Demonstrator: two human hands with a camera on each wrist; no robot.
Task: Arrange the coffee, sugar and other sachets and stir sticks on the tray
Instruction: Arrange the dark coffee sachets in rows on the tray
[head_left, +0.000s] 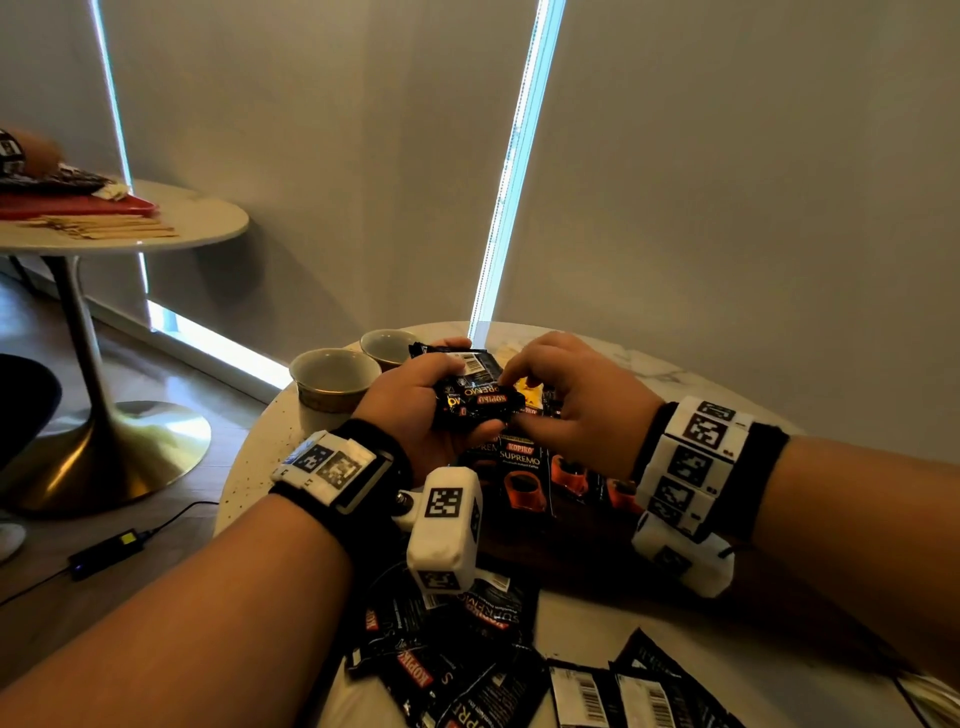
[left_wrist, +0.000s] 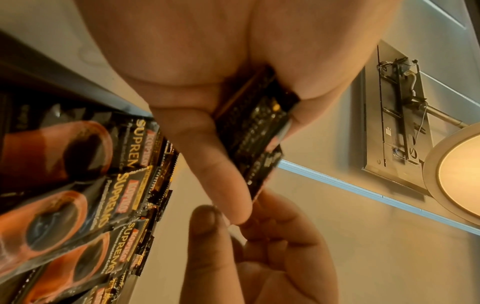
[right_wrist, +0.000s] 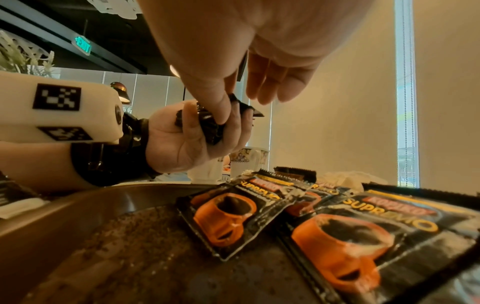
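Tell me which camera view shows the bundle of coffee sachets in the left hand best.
The head view: the bundle of coffee sachets lies face up in the left hand, label and barcode readable. The left wrist view shows only its dark edge between palm and fingers. The right wrist view shows a small crumpled dark end.

Coffee sachets (right_wrist: 363, 232): glossy printed foil-like film, creased. Tray (right_wrist: 145, 257): dark, speckled, grainy matt floor with smooth rim. Surface (head_left: 649, 364): pale, polished, marble-like. Cups (head_left: 332, 382): glazed ceramic.
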